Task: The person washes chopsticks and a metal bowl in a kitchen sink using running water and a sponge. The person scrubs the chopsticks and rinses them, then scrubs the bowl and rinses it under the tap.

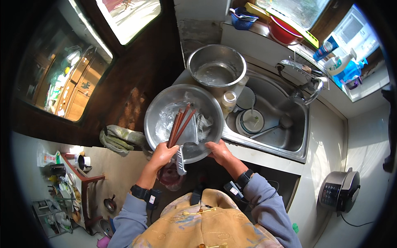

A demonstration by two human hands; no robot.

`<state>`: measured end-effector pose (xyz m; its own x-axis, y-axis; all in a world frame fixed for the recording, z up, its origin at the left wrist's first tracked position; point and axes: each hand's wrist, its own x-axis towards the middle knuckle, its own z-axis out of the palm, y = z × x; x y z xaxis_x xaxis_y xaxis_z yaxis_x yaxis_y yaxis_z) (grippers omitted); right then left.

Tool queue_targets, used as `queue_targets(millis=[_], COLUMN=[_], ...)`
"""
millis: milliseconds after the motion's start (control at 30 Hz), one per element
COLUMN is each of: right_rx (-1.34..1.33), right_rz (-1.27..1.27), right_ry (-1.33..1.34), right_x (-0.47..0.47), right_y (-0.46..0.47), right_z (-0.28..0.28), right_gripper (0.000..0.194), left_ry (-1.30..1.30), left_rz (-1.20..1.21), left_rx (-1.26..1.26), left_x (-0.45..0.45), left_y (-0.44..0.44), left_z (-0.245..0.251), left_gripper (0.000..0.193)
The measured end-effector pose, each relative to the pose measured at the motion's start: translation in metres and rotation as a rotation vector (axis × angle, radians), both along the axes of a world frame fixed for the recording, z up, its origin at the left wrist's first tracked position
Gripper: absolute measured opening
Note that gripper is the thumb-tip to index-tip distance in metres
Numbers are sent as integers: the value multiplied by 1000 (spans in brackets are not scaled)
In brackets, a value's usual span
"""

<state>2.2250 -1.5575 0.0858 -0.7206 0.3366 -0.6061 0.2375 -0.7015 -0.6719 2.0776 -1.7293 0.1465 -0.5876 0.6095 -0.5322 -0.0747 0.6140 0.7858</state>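
Note:
My left hand (163, 156) grips the near rim of a wide stainless steel basin (152, 124), with several reddish-brown chopsticks (183, 122) under its thumb. On the same rim's right side, my right hand (219, 151) is closed, thumb on top. Inside the basin lies a cleaver (191, 131), its grey handle (180, 161) sticking out over the rim beside my left hand. Crumpled clear plastic (165, 119) and a grey knitted cloth (203, 125) are also in the basin. Both hands' lower fingers are hidden beneath the rim.
Behind stands a deep steel pot (217, 69); a glass jar (229, 99) is near the sink edge. The steel sink (279, 136) holds bowls (252, 121) and a ladle (283, 122). A towel (119, 139) hangs at left; an electric cooker (338, 190) sits right.

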Motion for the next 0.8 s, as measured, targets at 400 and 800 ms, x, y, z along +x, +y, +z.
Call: queue_targets(millis=[400, 800], right_rx=[89, 74], right_rz=[-64, -516], right_ry=[-11, -132], right_x=[101, 287], right_y=[-14, -8], right_z=[28, 33], right_gripper=[40, 28], left_ry=[-168, -115], left_rz=[-249, -675], left_rx=[105, 8], left_x=[82, 227], left_y=[4, 95], left_z=[22, 31], left_gripper=[12, 17])
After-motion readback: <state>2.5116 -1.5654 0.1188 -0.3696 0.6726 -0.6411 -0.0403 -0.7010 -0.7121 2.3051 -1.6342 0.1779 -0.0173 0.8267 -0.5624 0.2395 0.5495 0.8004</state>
